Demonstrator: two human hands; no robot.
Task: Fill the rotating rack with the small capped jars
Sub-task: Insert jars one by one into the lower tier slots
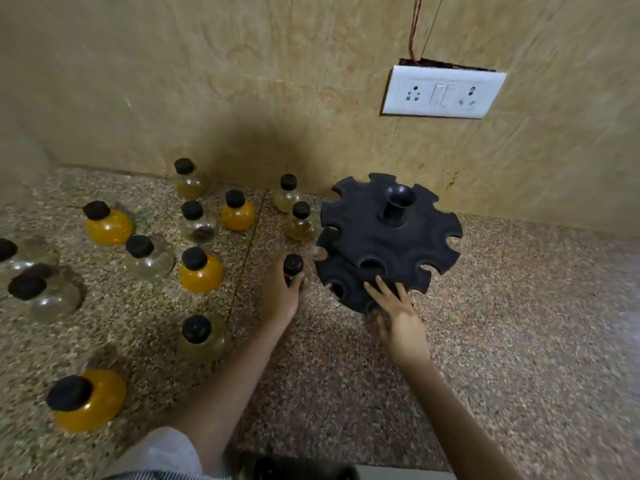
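On the speckled granite counter (485, 323), against a beige stone-patterned wall (242, 81), stands a black plastic two-tier rotating rack (388, 237) with open notches around its rims and a hollow central post; every visible slot is empty. The person's left hand (280, 292) is wrapped around a small glass jar with a black cap (293, 266), held upright just left of the rack's lower tier. The right hand (398, 317) lies open, fingers spread, its fingertips (379, 284) resting on the rack's near edge, gripping nothing. The two hands are apart, the rack's near rim between them. To the left, more round black-capped jars stand scattered on the counter: some filled with orange powder (201, 271), some clear or nearly empty (149, 258). A white switch-and-socket plate (443, 93) is mounted on the wall above the rack.
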